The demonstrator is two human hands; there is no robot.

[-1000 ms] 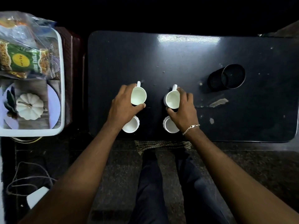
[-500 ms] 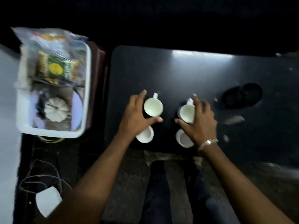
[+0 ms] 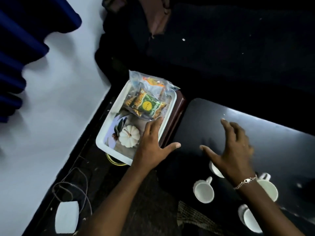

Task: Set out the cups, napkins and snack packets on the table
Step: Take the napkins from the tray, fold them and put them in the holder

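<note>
Several white cups stand on the dark table (image 3: 213,116) at the lower right; one cup (image 3: 203,191) is in full view, another (image 3: 266,189) lies partly behind my right wrist. My left hand (image 3: 153,143) hovers open over the near corner of a white tray (image 3: 112,106), fingers spread, holding nothing. In the tray lie a green and yellow snack packet (image 3: 146,106) and clear bagged packets (image 3: 153,82) behind it. My right hand (image 3: 233,149) is open above the table, left of the cups, blurred.
The tray rests on a brown stand (image 3: 173,120) beside the table's left end and bears a white pumpkin picture (image 3: 129,137). A white wall (image 3: 51,116) runs along the left. Cables and a white adapter (image 3: 66,217) lie on the floor.
Both hands have let go of the two far cups and swung left, the left one reaching over the tray. The camera has turned left, so the table now sits at the right.
</note>
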